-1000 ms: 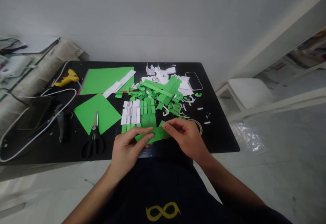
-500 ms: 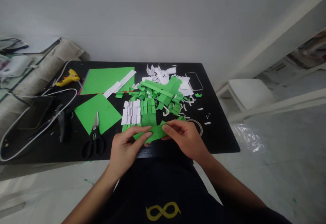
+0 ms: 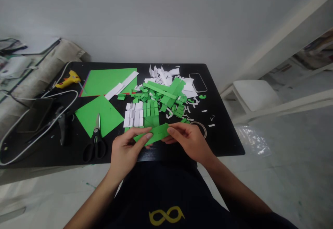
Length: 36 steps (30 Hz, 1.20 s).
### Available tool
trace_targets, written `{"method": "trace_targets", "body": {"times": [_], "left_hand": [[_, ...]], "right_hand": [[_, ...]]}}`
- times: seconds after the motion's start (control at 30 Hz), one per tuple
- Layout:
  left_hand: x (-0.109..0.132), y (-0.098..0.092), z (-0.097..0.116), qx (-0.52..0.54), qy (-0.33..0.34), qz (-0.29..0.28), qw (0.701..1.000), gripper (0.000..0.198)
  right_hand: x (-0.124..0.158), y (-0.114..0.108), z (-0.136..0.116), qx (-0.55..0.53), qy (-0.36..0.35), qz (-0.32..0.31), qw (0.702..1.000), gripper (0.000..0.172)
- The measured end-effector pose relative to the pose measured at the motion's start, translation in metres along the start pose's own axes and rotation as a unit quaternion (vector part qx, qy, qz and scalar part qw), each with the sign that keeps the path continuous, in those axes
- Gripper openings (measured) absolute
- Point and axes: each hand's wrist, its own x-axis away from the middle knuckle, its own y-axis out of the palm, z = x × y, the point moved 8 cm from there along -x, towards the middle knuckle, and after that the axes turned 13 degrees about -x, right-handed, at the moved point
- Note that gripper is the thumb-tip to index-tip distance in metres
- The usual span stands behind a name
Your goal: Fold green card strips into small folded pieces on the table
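Both hands grip one green paper strip (image 3: 155,134) just above the near edge of the black table (image 3: 223,142). My left hand (image 3: 127,149) pinches its left end between thumb and fingers. My right hand (image 3: 186,138) pinches its right end. Right behind the strip lie rows of small white and green folded paper pieces (image 3: 142,113). Further back is a heap of green strips and white scraps (image 3: 166,90).
Black-handled scissors (image 3: 95,142) lie on a green paper square (image 3: 100,114) to the left. A larger green sheet (image 3: 109,80), a yellow glue gun (image 3: 68,79) and white cables (image 3: 39,118) are at the back left. A phone (image 3: 198,82) lies back right, a tape roll (image 3: 201,126) beside my right hand.
The strip has been lifted slightly and turned flatter towards me; both hands shifted a little leftward and keep their hold.
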Motion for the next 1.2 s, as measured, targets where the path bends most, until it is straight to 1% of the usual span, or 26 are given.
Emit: {"method": "trace_targets", "body": {"times": [0.13, 0.33, 0.5, 0.63, 0.73, 0.87, 1.0, 1.1, 1.2], "left_hand": [[-0.001, 0.000, -0.002, 0.001, -0.007, 0.002, 1.000, 0.013], [0.000, 0.000, -0.003, 0.017, -0.013, 0.008, 1.000, 0.012], [-0.001, 0.001, -0.005, 0.025, -0.021, 0.012, 0.999, 0.012], [0.000, 0.003, -0.006, 0.049, -0.033, 0.012, 0.998, 0.011], [0.001, 0.003, -0.007, 0.044, -0.039, 0.008, 0.998, 0.011], [0.001, 0.002, -0.009, 0.035, -0.041, 0.006, 0.999, 0.011], [0.002, 0.001, -0.011, 0.027, -0.044, 0.005, 0.999, 0.013], [0.001, 0.002, -0.009, 0.029, -0.041, 0.001, 0.999, 0.012], [0.000, 0.004, -0.005, 0.032, -0.035, -0.006, 0.999, 0.012]], "right_hand": [[0.003, 0.001, -0.002, 0.004, -0.012, -0.009, 1.000, 0.037], [0.005, 0.004, -0.008, 0.028, -0.033, -0.021, 0.999, 0.030], [0.007, 0.005, -0.011, 0.021, -0.037, -0.044, 0.998, 0.035], [0.009, 0.003, -0.012, 0.022, -0.050, -0.033, 0.998, 0.035], [0.007, 0.003, -0.011, 0.039, -0.063, -0.025, 0.997, 0.032], [0.006, 0.004, -0.011, 0.064, -0.077, -0.031, 0.994, 0.028], [0.007, 0.004, -0.011, 0.069, -0.073, -0.033, 0.994, 0.026], [0.008, 0.006, -0.011, 0.072, -0.075, -0.040, 0.994, 0.026], [0.007, 0.007, -0.011, 0.077, -0.080, -0.032, 0.993, 0.029]]}}
